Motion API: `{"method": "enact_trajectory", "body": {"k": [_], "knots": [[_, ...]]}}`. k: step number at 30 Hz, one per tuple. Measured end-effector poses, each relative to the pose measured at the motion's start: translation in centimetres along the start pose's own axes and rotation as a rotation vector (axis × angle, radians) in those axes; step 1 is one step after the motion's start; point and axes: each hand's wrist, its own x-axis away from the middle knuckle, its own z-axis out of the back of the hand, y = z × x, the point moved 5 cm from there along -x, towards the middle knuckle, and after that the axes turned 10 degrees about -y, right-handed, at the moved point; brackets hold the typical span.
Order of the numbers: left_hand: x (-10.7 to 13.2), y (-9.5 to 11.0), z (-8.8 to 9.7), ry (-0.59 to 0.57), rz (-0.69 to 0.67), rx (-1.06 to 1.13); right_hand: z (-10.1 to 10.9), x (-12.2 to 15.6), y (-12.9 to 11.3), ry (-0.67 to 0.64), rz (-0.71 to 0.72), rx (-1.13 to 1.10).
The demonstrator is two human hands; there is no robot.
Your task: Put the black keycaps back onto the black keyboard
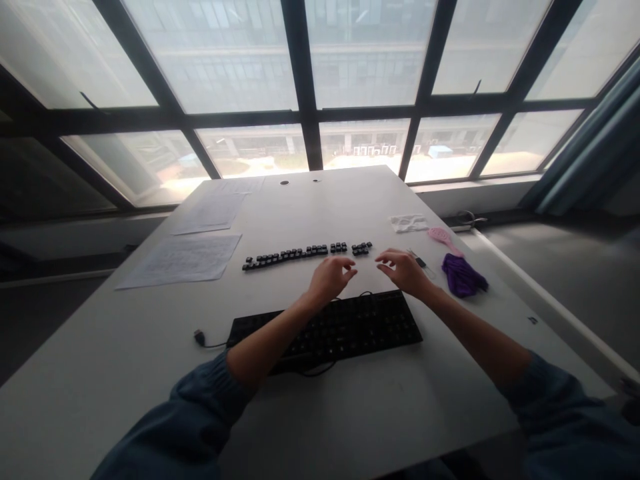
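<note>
My left hand (331, 277) hovers above the white table, just beyond the back edge of a black keyboard (383, 321). Its thumb and fingers are curved, with a gap between them. Facing it, my right hand (404, 272) is held over the keyboard's back right corner, also curved and apart. I see nothing in either hand. Past my hands, loose black keycaps (300, 253) lie in two rough rows. A shorter cluster of keycaps (362, 249) sits nearest my fingers. My left forearm covers part of the keyboard.
Left of the keyboard lies a USB plug (199, 337) on its cable. Printed sheets (185, 261) rest at the left. On the right are a small black tool with wire loops (421, 263), white cloth (407, 223), a pink brush (440, 235) and purple cloth (464, 275).
</note>
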Motion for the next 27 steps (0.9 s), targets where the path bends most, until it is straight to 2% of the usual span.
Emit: {"method": "enact_trajectory", "body": {"k": [2, 4, 8, 17, 27], "knots": [[-3.2, -0.8, 0.2, 0.026, 0.074, -0.063, -0.8, -3.0, 1.5, -0.076, -0.057, 0.150], [-5.7, -1.3, -0.2, 0.034, 0.110, -0.102, -1.7, -5.4, 2.5, -0.118, -0.068, 0.210], [-8.1, -2.1, -1.8, 0.030, 0.131, -0.169, -3.7, -7.5, 3.1, -0.191, -0.034, 0.276], [-9.0, -2.8, -3.8, 0.017, 0.088, -0.225, -5.5, -7.8, 4.0, -0.277, 0.006, 0.344], [-8.8, -2.5, -3.8, 0.023, 0.074, -0.180, -5.1, -8.4, 4.3, -0.246, 0.019, 0.307]]}}
